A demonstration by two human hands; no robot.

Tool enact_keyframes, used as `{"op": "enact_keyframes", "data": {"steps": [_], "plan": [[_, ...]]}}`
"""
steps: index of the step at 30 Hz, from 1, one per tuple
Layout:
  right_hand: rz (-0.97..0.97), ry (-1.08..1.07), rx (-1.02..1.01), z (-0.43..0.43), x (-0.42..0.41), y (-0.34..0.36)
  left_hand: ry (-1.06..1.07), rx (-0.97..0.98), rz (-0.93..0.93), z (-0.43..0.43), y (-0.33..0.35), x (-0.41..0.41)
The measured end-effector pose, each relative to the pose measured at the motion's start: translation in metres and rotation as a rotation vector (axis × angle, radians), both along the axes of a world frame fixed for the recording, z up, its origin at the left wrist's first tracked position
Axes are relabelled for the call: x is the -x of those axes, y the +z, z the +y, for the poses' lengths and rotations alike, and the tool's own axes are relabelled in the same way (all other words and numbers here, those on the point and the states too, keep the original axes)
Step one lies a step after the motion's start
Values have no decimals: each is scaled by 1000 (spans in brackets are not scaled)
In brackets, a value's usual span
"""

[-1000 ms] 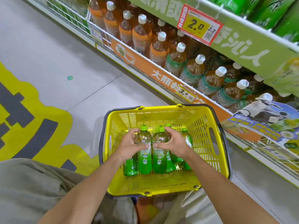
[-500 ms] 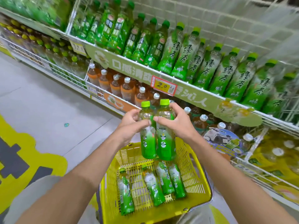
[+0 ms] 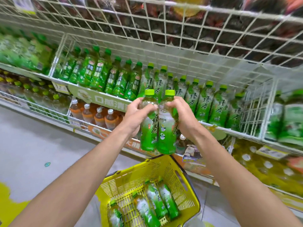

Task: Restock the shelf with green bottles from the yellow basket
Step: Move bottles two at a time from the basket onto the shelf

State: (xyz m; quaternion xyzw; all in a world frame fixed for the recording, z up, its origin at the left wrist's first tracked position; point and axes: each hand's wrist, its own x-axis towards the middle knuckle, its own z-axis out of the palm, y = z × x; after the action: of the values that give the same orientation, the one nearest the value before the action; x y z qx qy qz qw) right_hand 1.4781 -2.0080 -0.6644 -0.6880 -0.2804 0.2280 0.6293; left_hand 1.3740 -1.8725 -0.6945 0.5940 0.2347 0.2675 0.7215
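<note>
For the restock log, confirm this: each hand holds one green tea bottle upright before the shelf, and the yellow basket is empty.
Wrong on the basket: the head view shows four green tea bottles lying in the yellow basket. The rest holds: the left hand grips one upright bottle, the right hand a second bottle, before the shelf.

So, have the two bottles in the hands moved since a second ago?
Yes, upward. The two held bottles stood inside the yellow basket then; now they are clear above it, in front of the shelf's green bottle row.
</note>
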Motion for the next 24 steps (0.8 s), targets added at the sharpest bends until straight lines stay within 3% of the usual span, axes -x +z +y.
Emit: {"op": "enact_keyframes", "data": {"steps": [8,13,24], "plan": [[-129,-31,9,-28,-22,46,-14,2,-52,-10,42,-40],[-268,-185,-8,-37,-54,73,-35,-170,-36,-5,74,-87],[-131,-361,27,-23,-136,70,-301,-417,51,18,113,-163]]}}
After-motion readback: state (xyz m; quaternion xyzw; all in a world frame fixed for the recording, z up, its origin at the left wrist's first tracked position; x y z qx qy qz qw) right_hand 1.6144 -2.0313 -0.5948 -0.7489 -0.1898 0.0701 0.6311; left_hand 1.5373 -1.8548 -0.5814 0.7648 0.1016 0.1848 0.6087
